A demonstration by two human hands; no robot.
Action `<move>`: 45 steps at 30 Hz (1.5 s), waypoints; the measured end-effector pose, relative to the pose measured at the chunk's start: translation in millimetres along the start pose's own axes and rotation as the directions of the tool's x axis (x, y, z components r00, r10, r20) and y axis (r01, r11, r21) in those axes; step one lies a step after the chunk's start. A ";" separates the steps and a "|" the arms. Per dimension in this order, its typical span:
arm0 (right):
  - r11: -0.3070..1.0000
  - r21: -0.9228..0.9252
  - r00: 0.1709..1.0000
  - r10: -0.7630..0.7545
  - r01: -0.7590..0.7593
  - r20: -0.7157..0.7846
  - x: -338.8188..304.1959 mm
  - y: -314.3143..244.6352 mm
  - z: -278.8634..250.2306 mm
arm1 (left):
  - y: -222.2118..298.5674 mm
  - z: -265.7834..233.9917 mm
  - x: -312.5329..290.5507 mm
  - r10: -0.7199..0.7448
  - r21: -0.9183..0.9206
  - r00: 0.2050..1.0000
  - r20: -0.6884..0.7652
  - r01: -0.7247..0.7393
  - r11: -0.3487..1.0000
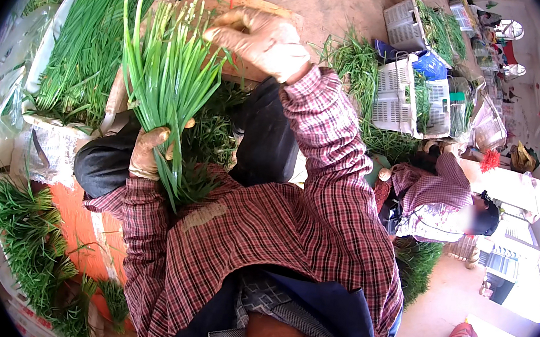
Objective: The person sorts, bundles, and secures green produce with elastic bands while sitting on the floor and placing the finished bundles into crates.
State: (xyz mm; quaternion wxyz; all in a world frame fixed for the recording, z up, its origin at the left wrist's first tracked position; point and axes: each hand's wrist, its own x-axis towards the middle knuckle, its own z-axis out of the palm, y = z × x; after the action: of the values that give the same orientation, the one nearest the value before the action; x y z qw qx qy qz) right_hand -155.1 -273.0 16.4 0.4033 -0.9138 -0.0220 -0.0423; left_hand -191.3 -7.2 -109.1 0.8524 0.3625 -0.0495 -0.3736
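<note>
Clutching one leafy bunch [170, 89] | left grip [148, 150]: wrapped round it | right grip [260, 41]: can't tell

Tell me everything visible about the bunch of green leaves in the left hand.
The bunch of green leaves is made of long, narrow, flat blades, glossy and fresh-looking, with paler ends toward the picture's top. The left hand grips it lower down; above the grip it fans out loosely, and below, leaves extend toward the checked shirt. The right hand is beside the pale ends; whether it touches them is unclear.
</note>
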 end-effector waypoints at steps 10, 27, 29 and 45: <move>0.999 -0.001 0.998 0.036 -0.036 0.046 0.1 16.5 11.6 | 5.1 16.0 -0.9 0.021 0.165 0.999 -0.024 -0.016 0.986; 0.988 0.146 0.998 0.043 -0.050 0.051 -1.7 -6.8 2.2 | -2.8 2.8 6.8 0.020 0.223 0.995 0.100 -0.042 0.974; 0.980 0.197 0.998 -0.029 0.041 -0.064 2.8 6.8 2.3 | -5.5 -2.5 6.3 0.004 0.196 0.992 0.129 -0.029 0.980; 0.726 -0.607 0.908 -0.419 0.324 -0.017 1.5 -11.6 6.5 | 2.8 13.9 4.5 -0.027 0.270 0.993 0.117 -0.006 0.963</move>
State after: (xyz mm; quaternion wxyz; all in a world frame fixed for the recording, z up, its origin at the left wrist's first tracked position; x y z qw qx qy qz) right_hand -154.0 -260.4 20.7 0.0824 -0.9638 -0.1595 -0.1971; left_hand -191.3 -17.0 -97.9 0.7886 0.4523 -0.1489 -0.3891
